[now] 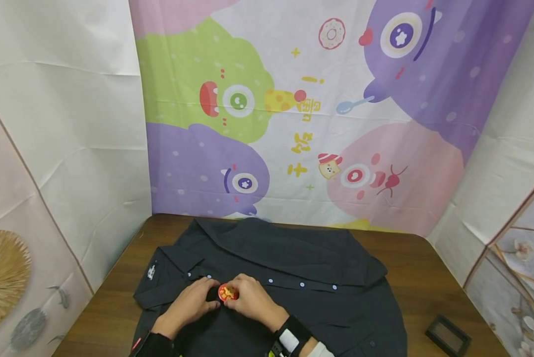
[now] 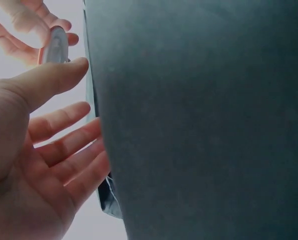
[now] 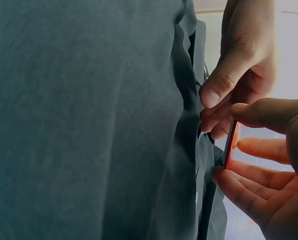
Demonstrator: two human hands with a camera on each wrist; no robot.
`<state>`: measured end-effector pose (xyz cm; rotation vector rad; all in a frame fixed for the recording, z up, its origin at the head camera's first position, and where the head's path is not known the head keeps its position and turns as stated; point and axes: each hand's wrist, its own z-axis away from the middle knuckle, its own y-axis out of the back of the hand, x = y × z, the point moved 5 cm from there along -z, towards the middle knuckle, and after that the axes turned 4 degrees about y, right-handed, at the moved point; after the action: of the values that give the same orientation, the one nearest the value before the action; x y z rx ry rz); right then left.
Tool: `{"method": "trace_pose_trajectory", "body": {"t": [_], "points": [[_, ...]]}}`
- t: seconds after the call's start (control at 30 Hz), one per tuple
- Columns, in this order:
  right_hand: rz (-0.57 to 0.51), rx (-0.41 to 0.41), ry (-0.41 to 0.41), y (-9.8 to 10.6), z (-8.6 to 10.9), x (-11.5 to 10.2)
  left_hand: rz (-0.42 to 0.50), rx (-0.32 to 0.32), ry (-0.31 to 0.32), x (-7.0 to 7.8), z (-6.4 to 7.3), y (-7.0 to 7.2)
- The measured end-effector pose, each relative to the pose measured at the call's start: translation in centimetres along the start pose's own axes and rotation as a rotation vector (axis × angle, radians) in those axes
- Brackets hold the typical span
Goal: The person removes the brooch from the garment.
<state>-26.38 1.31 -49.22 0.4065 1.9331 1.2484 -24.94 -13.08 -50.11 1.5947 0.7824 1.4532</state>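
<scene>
A dark button-up shirt [image 1: 338, 317] lies spread on the table, with small light buttons [image 1: 302, 284] across it. My right hand [image 1: 253, 297] pinches a round red and yellow pin badge [image 1: 227, 292] just above the fabric. In the right wrist view the badge [image 3: 231, 142] is edge-on between the thumb and fingers. Its silvery back [image 2: 56, 46] shows in the left wrist view. Beside it is my left hand [image 1: 194, 302], near the shirt. The left hand [image 2: 49, 150] has its thumb apart from its fairly straight fingers, whose tips are at the cloth's edge.
The brown wooden table [image 1: 428, 277] borders the shirt. A small dark rectangular frame or box [image 1: 448, 335] lies at the right. A cartoon-print curtain [image 1: 294, 124] hangs behind the table, with pale cloth [image 1: 88, 124] at the left side.
</scene>
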Motion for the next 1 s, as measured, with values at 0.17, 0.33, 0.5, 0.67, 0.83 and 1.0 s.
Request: {"method": "trace_pose_trajectory", "body": {"t": [0.17, 0.33, 0.5, 0.67, 0.83, 1.0], "points": [[-0.008, 0.006, 0.007, 0.06, -0.05, -0.10, 0.007, 0.014, -0.005, -0.11, -0.01, -0.02], [0.009, 0.034, 0.027, 0.12, -0.03, -0.23, 0.023, 0.017, -0.014, -0.10, 0.04, 0.14], [0.038, 0.043, 0.042, -0.16, 0.25, -0.22, 0.034, 0.057, -0.050, 0.16, 0.01, 0.27], [0.023, 0.050, 0.038, -0.49, 0.59, -0.04, 0.044, 0.035, -0.044, 0.22, -0.19, 0.05], [0.001, 0.058, 0.036, -0.34, 0.62, 0.15, 0.050, 0.055, -0.056, 0.30, -0.24, 0.09], [-0.024, 0.069, 0.037, -0.20, 0.66, 0.34, 0.053, 0.081, -0.067, 0.45, -0.26, 0.27]]}}
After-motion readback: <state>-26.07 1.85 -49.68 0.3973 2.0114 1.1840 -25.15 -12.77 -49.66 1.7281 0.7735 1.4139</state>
